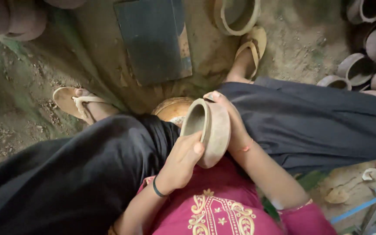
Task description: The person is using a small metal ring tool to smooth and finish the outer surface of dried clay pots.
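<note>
I hold a small unfired clay pot (212,130) tilted on its side over my lap, its open mouth facing left. My left hand (180,163) grips the near rim, thumb over the edge. My right hand (231,122) cups the pot's outer wall and base from the right, fingertips reaching over the top rim. Beneath the pot, between my knees, sits a round tan clay piece (172,109), partly hidden by the pot.
A dark flat slab (153,39) lies on the dirt floor ahead. A clay ring (236,17) rests at top centre. Several clay pots (370,61) are stacked at the right, more at top left (14,19). My sandalled feet (77,102) flank the slab. Blue metal bars (366,209) stand at bottom right.
</note>
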